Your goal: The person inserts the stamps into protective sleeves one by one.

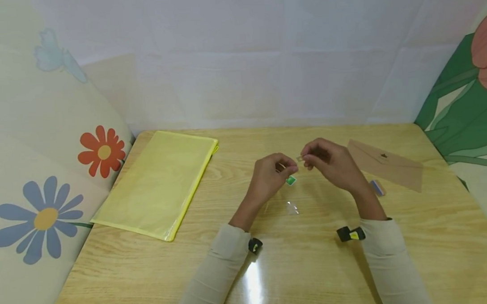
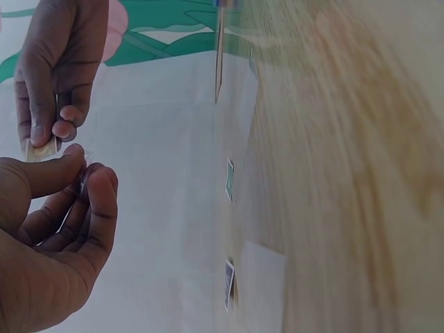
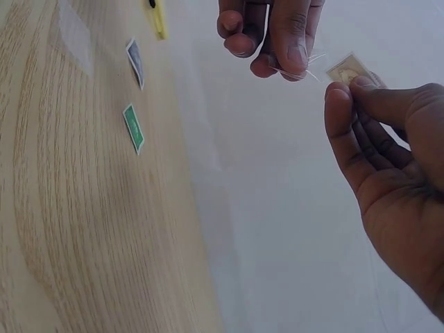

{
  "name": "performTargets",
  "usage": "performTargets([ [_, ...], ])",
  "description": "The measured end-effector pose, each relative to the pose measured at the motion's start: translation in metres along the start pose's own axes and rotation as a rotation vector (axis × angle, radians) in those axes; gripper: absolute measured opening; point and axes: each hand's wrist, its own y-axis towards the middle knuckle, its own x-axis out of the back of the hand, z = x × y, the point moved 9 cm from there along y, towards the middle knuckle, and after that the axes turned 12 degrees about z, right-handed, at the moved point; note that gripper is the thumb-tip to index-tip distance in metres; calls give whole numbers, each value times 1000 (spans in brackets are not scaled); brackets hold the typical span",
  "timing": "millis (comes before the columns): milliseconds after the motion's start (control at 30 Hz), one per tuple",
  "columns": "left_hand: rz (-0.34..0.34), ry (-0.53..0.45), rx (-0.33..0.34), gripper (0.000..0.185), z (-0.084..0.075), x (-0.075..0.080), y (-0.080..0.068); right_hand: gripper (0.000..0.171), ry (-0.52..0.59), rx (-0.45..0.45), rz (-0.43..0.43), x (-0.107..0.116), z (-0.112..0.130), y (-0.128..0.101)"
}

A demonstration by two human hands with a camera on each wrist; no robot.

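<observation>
Between thumb and index finger, my right hand [image 1: 330, 164] pinches a small beige postage stamp [image 3: 349, 69] with a pale border, raised above the table. Close beside it, my left hand [image 1: 270, 175] pinches a thin piece of clear plastic [image 2: 85, 173], its edges showing past the fingertips in the right wrist view. A green stamp [image 1: 291, 180] lies on the table beneath the hands. Next to that is a dark grey stamp [image 3: 136, 63], hidden behind the left hand in the head view. A clear plastic piece [image 1: 292, 208] lies nearer the front.
On the left of the wooden table [image 1: 215, 269] lies a yellow zip folder [image 1: 156, 186]. A brown envelope [image 1: 401, 171] lies to the right, behind the right forearm. Near it is a small blue and white block [image 1: 376, 187]. White cloth [image 1: 233, 81] hangs along the back.
</observation>
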Motion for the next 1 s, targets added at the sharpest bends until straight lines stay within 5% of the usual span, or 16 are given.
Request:
performTargets([
  [700,23,-3,6,7,-1,-3,1,10,25,-14,15,-4,-3,3],
  [1000,32,8,8,8,-2,-4,1,11,-7,-18,0,-4,-30,4],
])
